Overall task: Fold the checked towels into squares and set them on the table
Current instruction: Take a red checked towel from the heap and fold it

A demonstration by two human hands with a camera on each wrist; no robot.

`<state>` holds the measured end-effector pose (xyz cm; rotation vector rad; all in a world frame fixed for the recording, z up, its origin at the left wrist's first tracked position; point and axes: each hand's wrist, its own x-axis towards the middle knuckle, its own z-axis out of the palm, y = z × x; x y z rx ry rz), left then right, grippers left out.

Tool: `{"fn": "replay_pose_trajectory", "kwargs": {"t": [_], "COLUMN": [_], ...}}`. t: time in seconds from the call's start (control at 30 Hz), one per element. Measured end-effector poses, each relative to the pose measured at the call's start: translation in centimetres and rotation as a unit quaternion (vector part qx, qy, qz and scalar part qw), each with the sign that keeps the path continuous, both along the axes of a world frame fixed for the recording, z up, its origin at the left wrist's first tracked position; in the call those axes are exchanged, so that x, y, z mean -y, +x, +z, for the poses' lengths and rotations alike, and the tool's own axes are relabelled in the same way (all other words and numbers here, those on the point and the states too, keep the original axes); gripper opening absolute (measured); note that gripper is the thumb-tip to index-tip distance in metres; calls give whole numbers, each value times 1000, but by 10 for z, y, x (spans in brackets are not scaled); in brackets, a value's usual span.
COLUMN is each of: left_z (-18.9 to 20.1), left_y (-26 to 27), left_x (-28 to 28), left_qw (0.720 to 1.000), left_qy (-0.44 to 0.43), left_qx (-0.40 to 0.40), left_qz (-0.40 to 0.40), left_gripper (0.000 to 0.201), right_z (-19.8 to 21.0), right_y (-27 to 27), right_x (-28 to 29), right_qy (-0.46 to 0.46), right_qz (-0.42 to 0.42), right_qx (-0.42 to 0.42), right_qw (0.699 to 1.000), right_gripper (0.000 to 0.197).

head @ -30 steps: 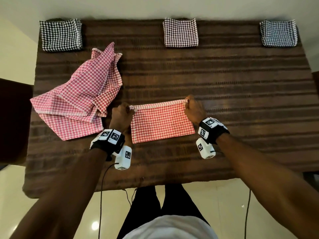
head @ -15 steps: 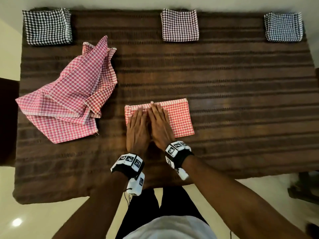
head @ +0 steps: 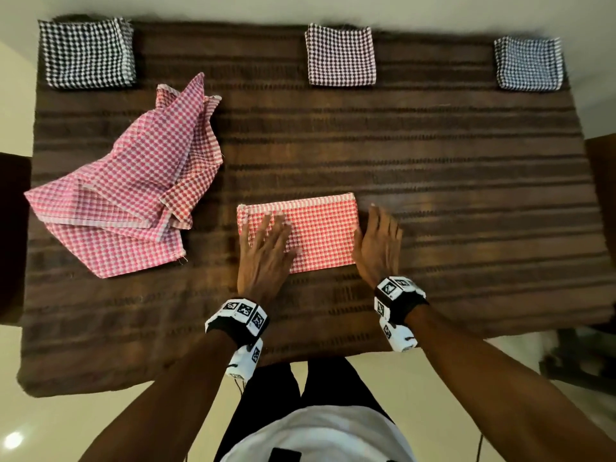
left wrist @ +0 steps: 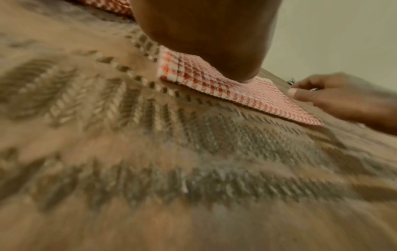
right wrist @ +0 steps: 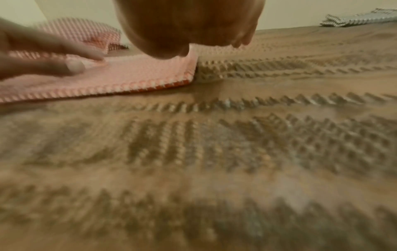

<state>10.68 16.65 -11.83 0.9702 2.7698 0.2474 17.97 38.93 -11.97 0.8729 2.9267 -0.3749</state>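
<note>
A red checked towel [head: 320, 228], folded into a rectangle, lies flat near the middle of the table [head: 433, 155]. My left hand [head: 266, 241] rests flat on its left half with straight, spread fingers. My right hand [head: 380, 241] lies flat on the tablecloth just past the towel's right edge, its thumb side against that edge. In the left wrist view the red towel [left wrist: 214, 79] runs under my left palm to my right hand [left wrist: 335, 95]. The right wrist view shows the towel's right corner [right wrist: 150, 74] below my palm.
A crumpled pile of pink checked towels [head: 126, 195] lies at the left. Folded squares sit along the far edge: black checked [head: 86, 55], maroon checked [head: 340, 55], blue-grey checked [head: 528, 63]. A brown striped cloth covers the table.
Earlier both hands pinched the towel's far corners, then pressed side by side on its left half. Now the right hand has slid across to the towel's right edge while the left stays pressing.
</note>
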Motion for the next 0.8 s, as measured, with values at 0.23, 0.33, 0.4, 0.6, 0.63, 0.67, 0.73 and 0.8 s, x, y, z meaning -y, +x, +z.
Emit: {"fn": "replay_pose_trajectory", "kwargs": {"t": [0.23, 0.33, 0.4, 0.6, 0.63, 0.67, 0.73, 0.8], "left_z": [7, 12, 14, 42, 52, 60, 68, 67], "left_y": [-2, -3, -4, -31, -40, -48, -64, -79], "left_x": [-7, -9, -12, -17, -16, -14, -7, 2], "left_qw": [995, 995, 995, 953, 934, 919, 900, 911], "left_qy": [-21, -26, -18, 223, 251, 272, 295, 259], "left_qx": [-39, -44, -41, 137, 168, 186, 213, 224], "left_qz": [-84, -91, -90, 152, 194, 218, 239, 229], "left_gripper": [40, 40, 38, 44, 47, 49, 45, 42], "right_z": [12, 26, 39, 72, 74, 75, 74, 67], "right_y": [-11, -19, -23, -31, -33, -35, -41, -46], "right_x": [14, 14, 24, 98, 112, 124, 148, 167], "right_qy": [-132, -152, -110, -76, -90, -103, -124, -138], "right_qz": [-126, -163, -133, -2, 10, 23, 48, 63], "right_qx": [16, 2, -22, -103, -102, -99, -85, -67], "right_qw": [983, 975, 985, 992, 991, 990, 987, 986], "right_gripper": [49, 20, 12, 25, 28, 29, 30, 29]}}
